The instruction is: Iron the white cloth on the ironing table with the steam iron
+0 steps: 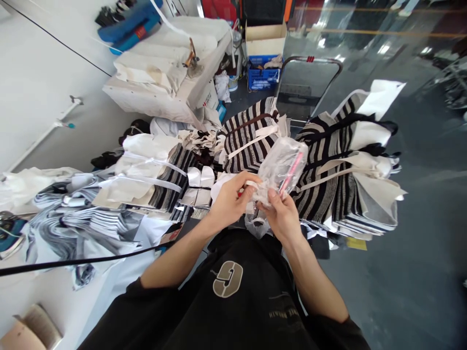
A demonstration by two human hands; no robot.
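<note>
A white wall (44, 63) runs along 9 to 11 o'clock, with a white pipe (47, 131) fixed to it. At 11 o'clock stands a padded white ironing table (164, 92). A blue plastic crate (263, 78) sits under a cardboard box (265, 39) at 12 o'clock, beside a metal hand trolley (310, 63). Glossy grey floor (412, 272) spreads from 1 to 4 o'clock, reflecting bright ceiling lights.

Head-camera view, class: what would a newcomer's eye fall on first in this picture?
First come the stacked black-and-white striped fabric pieces, banded with cream straps, spread across the middle and right of the view. At the centre, the left hand and right hand hold up a clear plastic bag with a pink strip inside.
</note>
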